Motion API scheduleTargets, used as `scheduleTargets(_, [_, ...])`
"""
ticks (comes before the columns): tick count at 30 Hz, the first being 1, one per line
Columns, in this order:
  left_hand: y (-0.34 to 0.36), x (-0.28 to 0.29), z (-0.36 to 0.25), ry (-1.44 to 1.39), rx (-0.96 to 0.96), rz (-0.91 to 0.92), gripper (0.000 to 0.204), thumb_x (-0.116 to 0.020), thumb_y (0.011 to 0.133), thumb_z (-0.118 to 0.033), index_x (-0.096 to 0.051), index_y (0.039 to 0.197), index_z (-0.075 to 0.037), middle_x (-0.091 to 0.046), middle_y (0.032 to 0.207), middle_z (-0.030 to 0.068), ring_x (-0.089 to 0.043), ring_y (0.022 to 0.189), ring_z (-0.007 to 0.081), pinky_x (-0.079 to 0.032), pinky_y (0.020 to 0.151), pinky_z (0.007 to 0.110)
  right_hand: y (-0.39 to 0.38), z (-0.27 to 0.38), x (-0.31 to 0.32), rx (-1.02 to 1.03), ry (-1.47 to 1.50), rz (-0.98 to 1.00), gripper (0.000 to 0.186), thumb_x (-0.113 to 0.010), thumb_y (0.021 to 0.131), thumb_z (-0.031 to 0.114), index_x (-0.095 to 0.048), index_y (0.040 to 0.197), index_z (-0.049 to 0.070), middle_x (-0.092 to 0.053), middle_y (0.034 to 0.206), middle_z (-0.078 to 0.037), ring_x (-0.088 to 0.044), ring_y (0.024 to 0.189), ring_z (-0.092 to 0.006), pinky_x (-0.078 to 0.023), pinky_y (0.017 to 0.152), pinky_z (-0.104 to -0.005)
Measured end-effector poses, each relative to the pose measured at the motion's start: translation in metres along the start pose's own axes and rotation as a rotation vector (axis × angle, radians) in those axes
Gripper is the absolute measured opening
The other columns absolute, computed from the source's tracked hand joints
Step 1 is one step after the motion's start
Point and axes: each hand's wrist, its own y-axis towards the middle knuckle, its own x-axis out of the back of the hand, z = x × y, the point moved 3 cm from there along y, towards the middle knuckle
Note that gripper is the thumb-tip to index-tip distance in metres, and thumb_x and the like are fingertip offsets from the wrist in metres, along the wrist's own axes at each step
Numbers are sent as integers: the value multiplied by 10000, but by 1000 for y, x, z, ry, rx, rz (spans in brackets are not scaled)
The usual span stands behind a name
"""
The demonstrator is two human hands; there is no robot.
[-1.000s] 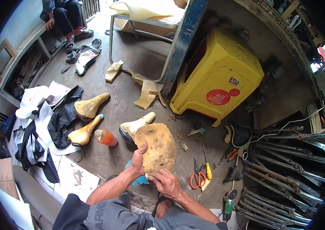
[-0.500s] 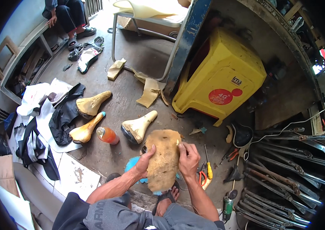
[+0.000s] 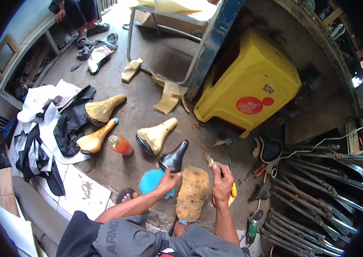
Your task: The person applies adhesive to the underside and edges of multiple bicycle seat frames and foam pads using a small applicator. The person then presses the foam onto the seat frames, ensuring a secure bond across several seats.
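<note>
A worn tan foam pad (image 3: 192, 195) is low in front of me, above my feet. My left hand (image 3: 168, 182) is at the pad's upper left edge, fingers curled together; what they pinch, if anything, is hidden. To the right of the pad, my right hand (image 3: 222, 180) is closed round a small, short piece with a pale, flat tip (image 3: 209, 160); its kind is unclear. Just beyond my left hand lies a black bicycle saddle (image 3: 174, 156). A bright blue flat piece (image 3: 150, 180) is on the floor by my left wrist.
A cream saddle (image 3: 158, 133), two yellowed saddles (image 3: 104, 108) and a bottle of orange liquid (image 3: 121, 145) stand ahead. A yellow plastic stool (image 3: 250, 85) is at right, near metal forks (image 3: 318, 205), a green power tool (image 3: 253, 226) and pliers (image 3: 259, 170). Another person (image 3: 83, 17) sits far left.
The foam pad has gone lower and a little right, uncovering the black saddle. My left hand has shifted right from its grip on the pad's side. My right hand has moved right, away from the pad.
</note>
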Motion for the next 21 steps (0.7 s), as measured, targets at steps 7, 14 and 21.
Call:
scheduleTargets(7, [-57,105,30,-94,-33,-304,328,-657,973,-247,-504,1167,-32,-607,945,79,-614,786,143,-522,649,304,-8,-37,26,-152,54,-88,227,-675,978,204,-725,1047,-7,-685,912,-83,-620,898,-170,-486,817,-307])
scheduleTargets(14, [-32,235,-23,210,-636,-958,1156,-914,719,-368,-194,1546,-3,-369,1505,209,-354,1417,335,-267,1198,423,-4,-35,8,-301,197,20,263,-674,983,230,-720,1070,-14,-613,852,-12,-504,655,-60,-399,580,-244])
scheduleTargets(21, [23,200,-76,353,-683,-655,665,-880,694,-161,-540,1250,-29,-612,1153,178,-616,1113,338,-465,993,450,-6,-22,-5,-282,192,103,259,-676,979,226,-714,1061,-16,-625,869,-21,-529,674,-73,-427,603,-253])
